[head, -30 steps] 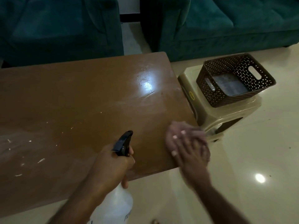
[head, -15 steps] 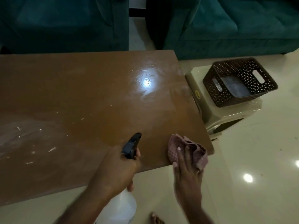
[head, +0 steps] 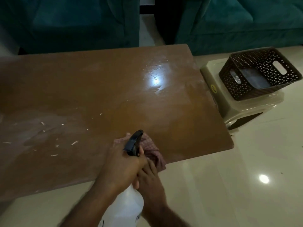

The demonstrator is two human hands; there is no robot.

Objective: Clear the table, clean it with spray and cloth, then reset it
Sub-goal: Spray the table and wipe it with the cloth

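The left grip (head: 121, 167) was clenched round the neck of the spray bottle (head: 124, 208), its black nozzle pointed out over the table (head: 98, 89). The right grip (head: 150, 177), partly hidden behind the left, lay with fingers extended on the checked cloth (head: 154, 153), which sat bunched on the table near its front edge. White crumbs (head: 57, 140) were scattered over the table's left part. A dark perforated basket (head: 236, 89) stood on a pale stool (head: 218, 104) just beside the table's right end.
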